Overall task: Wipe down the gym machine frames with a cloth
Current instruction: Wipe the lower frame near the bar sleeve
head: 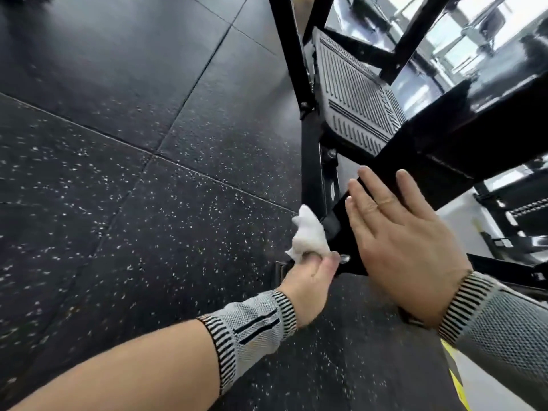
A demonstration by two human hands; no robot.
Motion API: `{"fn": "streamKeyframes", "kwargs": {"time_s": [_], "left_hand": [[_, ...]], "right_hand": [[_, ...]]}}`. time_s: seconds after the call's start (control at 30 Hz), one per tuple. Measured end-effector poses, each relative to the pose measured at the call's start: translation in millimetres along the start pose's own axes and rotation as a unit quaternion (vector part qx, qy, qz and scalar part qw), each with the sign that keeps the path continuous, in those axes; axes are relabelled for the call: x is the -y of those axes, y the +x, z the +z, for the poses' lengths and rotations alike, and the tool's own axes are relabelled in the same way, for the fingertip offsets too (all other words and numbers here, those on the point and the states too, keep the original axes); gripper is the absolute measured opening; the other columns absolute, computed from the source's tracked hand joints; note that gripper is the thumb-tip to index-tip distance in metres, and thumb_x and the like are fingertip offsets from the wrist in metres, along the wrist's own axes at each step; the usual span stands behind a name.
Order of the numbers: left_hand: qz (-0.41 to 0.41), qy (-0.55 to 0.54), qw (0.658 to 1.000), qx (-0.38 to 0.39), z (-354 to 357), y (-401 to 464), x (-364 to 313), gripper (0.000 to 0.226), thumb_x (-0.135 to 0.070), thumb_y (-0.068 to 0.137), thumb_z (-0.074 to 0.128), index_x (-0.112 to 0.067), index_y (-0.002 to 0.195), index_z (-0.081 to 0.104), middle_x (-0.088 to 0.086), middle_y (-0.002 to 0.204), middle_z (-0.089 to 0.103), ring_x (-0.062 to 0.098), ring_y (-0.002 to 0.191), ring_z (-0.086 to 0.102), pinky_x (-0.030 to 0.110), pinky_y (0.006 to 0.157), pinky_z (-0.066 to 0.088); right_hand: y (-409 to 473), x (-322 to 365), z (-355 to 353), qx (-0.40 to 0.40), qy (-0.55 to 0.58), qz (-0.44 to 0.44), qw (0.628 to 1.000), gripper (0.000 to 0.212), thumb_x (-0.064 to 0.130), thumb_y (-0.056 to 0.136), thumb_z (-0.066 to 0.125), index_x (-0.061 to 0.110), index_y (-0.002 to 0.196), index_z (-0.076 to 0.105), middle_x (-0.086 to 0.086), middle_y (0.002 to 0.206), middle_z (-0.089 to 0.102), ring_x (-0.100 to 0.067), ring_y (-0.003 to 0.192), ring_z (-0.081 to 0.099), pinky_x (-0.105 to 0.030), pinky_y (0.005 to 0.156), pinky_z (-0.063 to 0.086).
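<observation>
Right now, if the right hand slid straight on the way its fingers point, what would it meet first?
The right hand lies flat on the black frame beam, fingers pointing up along it. Going on, it would probably reach the ribbed footplate first, though depth there is hard to judge.

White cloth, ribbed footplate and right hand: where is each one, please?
white cloth [310, 237], head view, middle of the bunched wad
ribbed footplate [354, 97], head view, grooved face
right hand [397, 232], head view, back of hand
</observation>
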State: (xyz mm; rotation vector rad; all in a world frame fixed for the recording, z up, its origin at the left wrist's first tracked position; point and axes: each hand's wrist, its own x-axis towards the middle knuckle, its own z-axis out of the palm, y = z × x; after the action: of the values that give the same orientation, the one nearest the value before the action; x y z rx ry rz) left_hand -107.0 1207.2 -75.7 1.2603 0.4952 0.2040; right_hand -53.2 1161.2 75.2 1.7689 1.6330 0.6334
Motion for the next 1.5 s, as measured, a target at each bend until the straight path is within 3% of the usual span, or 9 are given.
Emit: {"fn": "streamKeyframes", "kwargs": {"time_s": [0.1, 0.2, 0.53, 0.7, 0.87, 1.03, 1.17, 1.33, 1.5], "left_hand": [[0.083, 0.029, 0.996, -0.001, 1.1, 6.3, 9.6, 0.048, -0.03, 0.103, 0.036, -0.011, 0.146, 0.029, -0.008, 0.144, 0.034, 0.005, 0.136, 0.027, 0.01, 0.111, 0.017], [-0.017, 0.079, 0.997, 0.016, 2.2, 29.7, 41.7, 0.041, -0.032, 0.097, 0.048, -0.008, 0.131, 0.044, 0.01, 0.13, 0.053, 0.025, 0.124, 0.048, 0.033, 0.108, 0.037], [-0.182, 0.117, 0.976, 0.031, 0.9, 60.1, 89.7, 0.046, -0.037, 0.094, 0.052, -0.016, 0.133, 0.042, 0.012, 0.131, 0.049, 0.029, 0.118, 0.05, 0.037, 0.105, 0.039], [-0.101, 0.131, 0.986, 0.026, -1.0, 34.7, 54.3, 0.02, -0.033, 0.094, 0.054, -0.016, 0.101, 0.047, 0.005, 0.107, 0.058, 0.024, 0.103, 0.057, 0.031, 0.093, 0.044], [0.075, 0.229, 0.971, -0.008, -5.5, 3.2, -13.9, 0.029, -0.038, 0.091, 0.043, -0.013, 0.101, 0.053, -0.001, 0.104, 0.052, 0.016, 0.094, 0.048, 0.029, 0.085, 0.042], [0.28, 0.401, 0.865, -0.109, -5.8, -21.7, -90.0, 0.071, -0.041, 0.097, 0.008, -0.002, 0.12, 0.063, 0.015, 0.123, 0.063, 0.026, 0.116, 0.058, 0.035, 0.101, 0.034], [0.373, 0.407, 0.83, -0.083, -8.3, -32.0, -145.8, 0.082, -0.053, 0.08, 0.016, -0.011, 0.146, 0.036, 0.006, 0.153, 0.033, 0.019, 0.145, 0.022, 0.022, 0.117, 0.008], [0.46, 0.448, 0.758, -0.117, -3.6, -29.6, -223.4, 0.069, -0.042, 0.079, 0.027, -0.008, 0.137, 0.044, 0.011, 0.139, 0.05, 0.023, 0.134, 0.041, 0.028, 0.115, 0.029], [0.429, 0.437, 0.786, -0.076, -9.0, -23.9, -227.3, 0.09, -0.057, 0.074, 0.019, -0.011, 0.152, 0.017, 0.001, 0.159, 0.016, 0.018, 0.148, 0.013, 0.011, 0.114, 0.002]], "right_hand": [[4.7, 8.7, 9.1, 0.032, -0.016, -0.031, 0.999, 0.056, 0.016, 0.09, 0.022, -0.022, 0.12, 0.05, -0.038, 0.13, 0.048, -0.049, 0.132, 0.038, -0.053, 0.116, 0.004], [11.4, 19.6, 22.0, 0.065, -0.018, -0.051, 0.996, 0.059, 0.016, 0.088, 0.02, -0.025, 0.117, 0.051, -0.042, 0.124, 0.05, -0.052, 0.128, 0.041, -0.055, 0.115, 0.004], [19.8, 23.1, 41.7, 0.066, -0.015, -0.055, 0.996, 0.064, 0.011, 0.095, 0.001, -0.025, 0.122, 0.046, -0.044, 0.125, 0.048, -0.053, 0.119, 0.049, -0.056, 0.112, 0.012], [18.3, 14.9, 35.7, 0.076, -0.004, -0.068, 0.995, 0.057, 0.016, 0.09, 0.019, -0.024, 0.12, 0.048, -0.041, 0.123, 0.052, -0.05, 0.116, 0.053, -0.051, 0.112, 0.013], [17.9, -2.9, 2.0, -0.007, -0.006, -0.08, 0.997, 0.051, 0.022, 0.084, 0.038, -0.014, 0.105, 0.066, -0.033, 0.11, 0.064, -0.046, 0.113, 0.058, -0.051, 0.112, 0.014], [15.3, -42.3, -42.2, -0.158, 0.06, -0.143, 0.975, 0.026, 0.017, 0.085, 0.047, 0.007, 0.096, 0.069, -0.009, 0.093, 0.068, -0.033, 0.101, 0.063, -0.044, 0.094, 0.045], [12.8, -84.2, -73.2, -0.273, 0.073, -0.107, 0.953, 0.014, 0.017, 0.085, 0.06, 0.012, 0.097, 0.063, -0.005, 0.097, 0.067, -0.028, 0.103, 0.06, -0.043, 0.082, 0.05], [5.7, -127.7, -99.2, -0.311, 0.041, -0.032, 0.949, 0.035, 0.022, 0.097, 0.04, 0.008, 0.108, 0.07, -0.007, 0.117, 0.067, -0.027, 0.115, 0.055, -0.04, 0.099, 0.037], [-1.0, -156.6, -112.0, -0.284, -0.04, 0.006, 0.958, 0.05, 0.02, 0.098, 0.024, 0.005, 0.109, 0.071, -0.012, 0.115, 0.069, -0.032, 0.117, 0.059, -0.053, 0.11, 0.025]]}}
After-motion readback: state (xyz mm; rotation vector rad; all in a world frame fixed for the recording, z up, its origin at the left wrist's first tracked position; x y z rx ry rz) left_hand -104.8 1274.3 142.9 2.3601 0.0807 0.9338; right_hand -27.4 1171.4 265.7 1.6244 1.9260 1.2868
